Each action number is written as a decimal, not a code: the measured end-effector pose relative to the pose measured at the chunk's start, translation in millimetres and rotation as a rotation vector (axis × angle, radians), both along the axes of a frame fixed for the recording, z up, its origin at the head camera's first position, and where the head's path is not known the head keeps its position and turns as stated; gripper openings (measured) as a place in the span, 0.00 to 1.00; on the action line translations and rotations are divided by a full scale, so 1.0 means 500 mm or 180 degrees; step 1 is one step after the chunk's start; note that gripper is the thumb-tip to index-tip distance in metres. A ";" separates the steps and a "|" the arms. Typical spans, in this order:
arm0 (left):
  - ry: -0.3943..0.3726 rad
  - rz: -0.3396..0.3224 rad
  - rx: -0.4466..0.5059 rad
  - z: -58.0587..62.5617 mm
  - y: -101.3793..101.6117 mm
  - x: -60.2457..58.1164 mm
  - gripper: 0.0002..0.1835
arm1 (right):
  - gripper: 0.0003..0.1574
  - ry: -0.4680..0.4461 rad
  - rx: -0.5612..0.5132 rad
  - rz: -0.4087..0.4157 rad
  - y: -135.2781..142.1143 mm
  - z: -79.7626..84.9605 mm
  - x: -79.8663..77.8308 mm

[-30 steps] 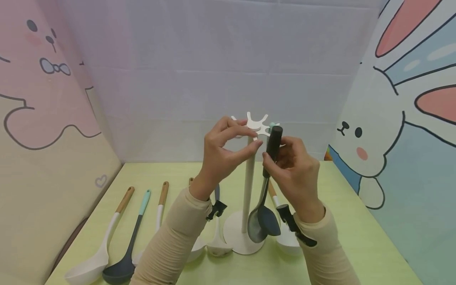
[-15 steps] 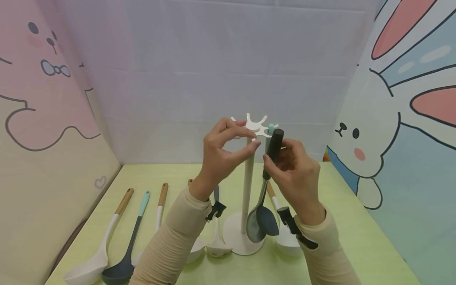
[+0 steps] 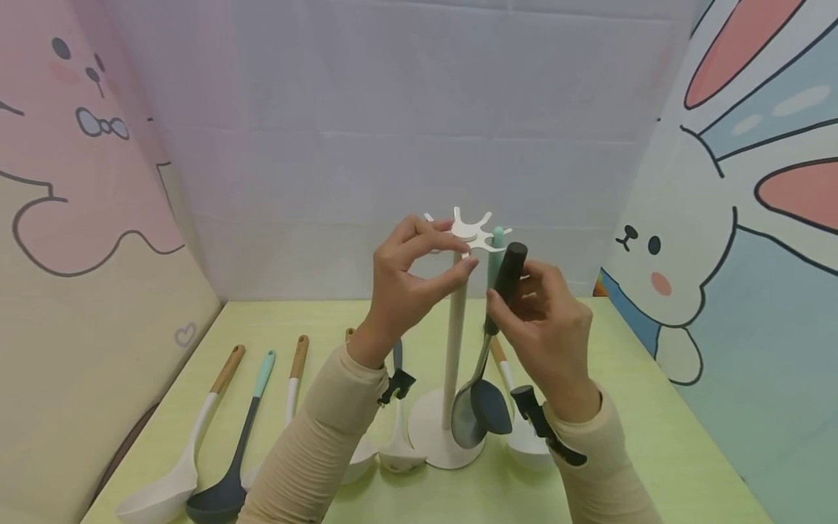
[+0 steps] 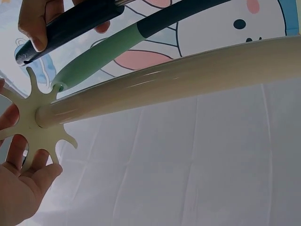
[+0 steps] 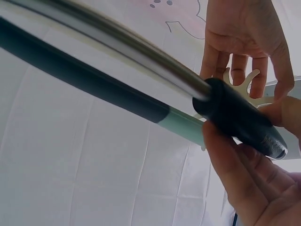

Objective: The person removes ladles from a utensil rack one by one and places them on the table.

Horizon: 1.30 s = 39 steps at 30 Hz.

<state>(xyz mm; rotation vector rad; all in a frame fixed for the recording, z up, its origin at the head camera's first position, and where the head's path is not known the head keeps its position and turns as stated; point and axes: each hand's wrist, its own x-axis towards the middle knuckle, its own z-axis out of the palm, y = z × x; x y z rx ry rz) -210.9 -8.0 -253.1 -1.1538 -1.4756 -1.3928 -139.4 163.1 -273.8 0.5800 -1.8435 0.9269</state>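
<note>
A white utensil stand has a pole (image 3: 456, 335) topped by a pronged hook wheel (image 4: 35, 117). My left hand (image 3: 404, 273) pinches the wheel's left edge, thumb below and fingers above. On the right, my right hand (image 3: 556, 320) holds a black-handled steel spoon (image 3: 509, 280) between thumb and fingers. The spoon hangs steeply, bowl down, with its handle end just beside the prongs. Behind it a mint-handled utensil (image 4: 101, 54) hangs from the wheel; its dark head (image 3: 492, 407) overlaps the spoon's bowl in the head view.
Lying at left on the yellow-green table (image 3: 628, 437) are a white ladle (image 3: 180, 469) with a wooden handle and a dark ladle (image 3: 238, 444) with a mint handle. More white utensils lie around the stand's round base (image 3: 441, 455), one behind my right wrist. Printed cloth walls enclose the table.
My right hand has shifted slightly right and down with the spoon, its handle end moving farther from the wheel. My left hand has stayed at the wheel.
</note>
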 end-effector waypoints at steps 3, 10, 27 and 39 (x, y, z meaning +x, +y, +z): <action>-0.0003 -0.0020 0.0016 0.000 -0.001 -0.001 0.08 | 0.23 -0.0020 0.0020 0.0014 -0.001 -0.003 0.001; -0.0061 -0.0091 0.0046 -0.002 -0.003 -0.005 0.07 | 0.24 -0.0068 0.0089 0.0062 -0.005 -0.014 0.005; -0.0091 -0.0187 0.0047 -0.002 -0.009 -0.015 0.05 | 0.26 -0.0037 0.0191 0.0291 0.001 -0.027 0.017; -0.0203 -0.0314 0.0071 -0.004 -0.012 -0.022 0.06 | 0.26 -0.0187 0.0223 0.0381 0.008 -0.037 0.020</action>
